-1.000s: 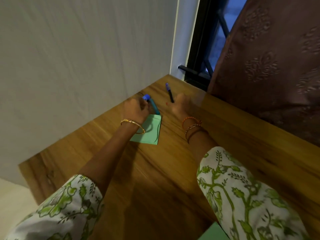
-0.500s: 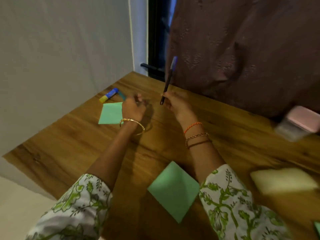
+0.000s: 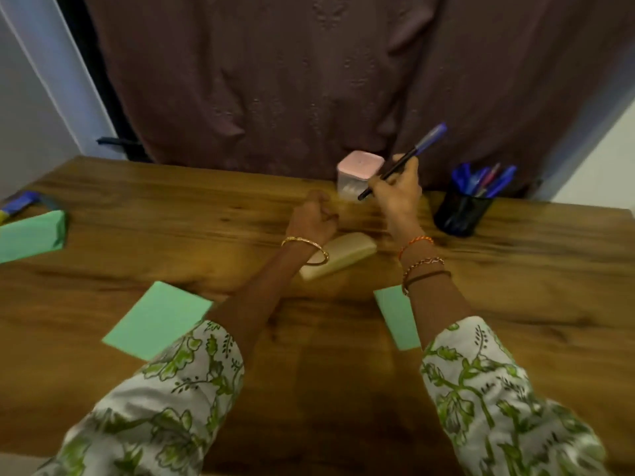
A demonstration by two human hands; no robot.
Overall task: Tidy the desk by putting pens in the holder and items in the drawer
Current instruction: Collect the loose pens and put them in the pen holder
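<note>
Right hand [image 3: 398,194] raised, pinching tilted pen [image 3: 402,163], left hand [image 3: 314,218] fisted

No legible text, labels, brands or numbers anywhere in view. Motion blur over whole frame. Blue-and-yellow glue stick [image 3: 17,206] at left edge shows coloured wrapper only, lettering unreadable. Pink-lidded box [image 3: 358,175], green paper pads [image 3: 157,319], pens in holder [image 3: 460,209]: surfaces plain or too blurred to read.

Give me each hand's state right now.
Left hand: fingers curled, holding nothing visible.
Right hand: gripping a blue-capped pen.
</note>
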